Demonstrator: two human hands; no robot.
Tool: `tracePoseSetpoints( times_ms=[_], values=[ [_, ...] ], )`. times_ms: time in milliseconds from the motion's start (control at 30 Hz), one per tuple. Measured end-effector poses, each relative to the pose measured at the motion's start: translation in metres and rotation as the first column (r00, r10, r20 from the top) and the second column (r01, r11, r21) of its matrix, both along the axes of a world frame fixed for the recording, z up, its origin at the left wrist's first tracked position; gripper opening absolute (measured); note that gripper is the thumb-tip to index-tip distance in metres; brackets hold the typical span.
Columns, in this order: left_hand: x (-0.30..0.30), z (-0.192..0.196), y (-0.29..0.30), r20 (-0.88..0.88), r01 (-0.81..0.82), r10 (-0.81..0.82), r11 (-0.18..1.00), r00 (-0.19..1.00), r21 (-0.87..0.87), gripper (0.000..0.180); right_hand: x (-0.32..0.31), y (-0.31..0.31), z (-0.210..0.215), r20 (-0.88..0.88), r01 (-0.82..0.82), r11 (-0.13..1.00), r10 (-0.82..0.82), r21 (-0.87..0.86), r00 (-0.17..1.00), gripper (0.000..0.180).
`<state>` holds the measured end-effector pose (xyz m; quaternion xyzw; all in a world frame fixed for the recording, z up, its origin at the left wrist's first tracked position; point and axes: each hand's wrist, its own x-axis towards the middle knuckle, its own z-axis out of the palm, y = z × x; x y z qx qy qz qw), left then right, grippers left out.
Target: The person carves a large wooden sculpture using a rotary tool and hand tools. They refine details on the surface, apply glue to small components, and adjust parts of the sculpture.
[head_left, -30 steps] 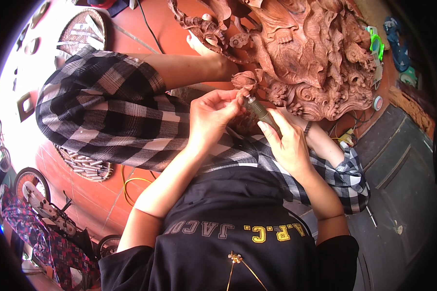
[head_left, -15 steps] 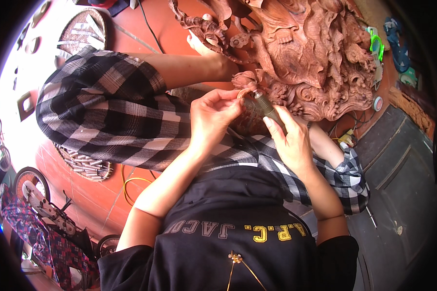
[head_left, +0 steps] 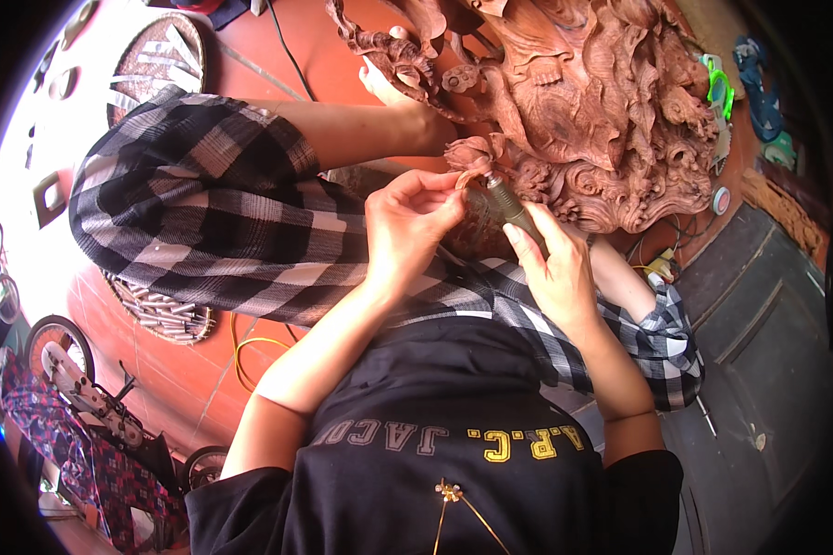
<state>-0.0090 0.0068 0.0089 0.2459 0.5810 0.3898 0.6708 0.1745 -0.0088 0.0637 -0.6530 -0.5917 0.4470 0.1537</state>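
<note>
My left hand (head_left: 405, 227) is closed in a pinch on a thin, curved brown piece (head_left: 469, 176). I cannot tell whether that piece is joined to the carving. My right hand (head_left: 557, 268) wraps round a dark green, ribbed cylindrical tool (head_left: 509, 205) with a silvery tip, like a rotary tool's handpiece. Its tip points up at the brown piece, close to my left fingertips. Just beyond sits a carved wooden flower (head_left: 472, 153), beside the large reddish-brown wood carving (head_left: 574, 111) with swirling, folded shapes.
My checked-trousered legs frame the work on the red tiled floor (head_left: 241, 361). To the left are a round woven tray (head_left: 199, 55) with pale strips and another basket (head_left: 171, 319) of small rolls. A dark panel (head_left: 759, 324) lies right; bicycles (head_left: 60, 356) stand lower left.
Both hands keep almost the same place and grip. The view has shifted very slightly, and the tool's tip has barely moved.
</note>
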Motion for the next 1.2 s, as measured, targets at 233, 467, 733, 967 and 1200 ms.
tracePoseSetpoints(
  times_ms=[233, 467, 733, 967, 1200],
  values=[
    [0.0043, 0.0009, -0.0017, -0.075, -0.013, 0.016, 0.999, 0.997, 0.051, 0.016, -0.0003, -0.0038, -0.0025, -0.026, -0.015, 1.0, 0.016, 0.01, 1.0, 0.027],
    [0.0072, -0.0026, -0.0031, -0.223, 0.015, 0.022, 0.987, 0.975, 0.159, 0.013, -0.0017, -0.0052, 0.0, -0.041, -0.013, 1.0, 0.012, -0.023, 0.999, 0.026],
    [0.0079, -0.0053, -0.004, -0.246, 0.0, 0.054, 0.977, 0.968, 0.215, 0.012, -0.0008, -0.0082, -0.0013, -0.036, -0.026, 0.999, 0.027, 0.03, 0.999, 0.028],
    [0.0081, -0.0024, -0.0025, -0.256, 0.008, 0.05, 0.976, 0.965, 0.218, 0.012, -0.0012, -0.0093, -0.0021, -0.052, -0.04, 0.997, 0.043, 0.065, 0.998, 0.027],
    [0.0072, -0.0024, -0.0029, -0.255, 0.014, 0.032, 0.984, 0.966, 0.177, 0.013, -0.0025, -0.0088, 0.0005, -0.087, 0.004, 0.999, -0.008, -0.049, 0.996, 0.023]
  ],
)
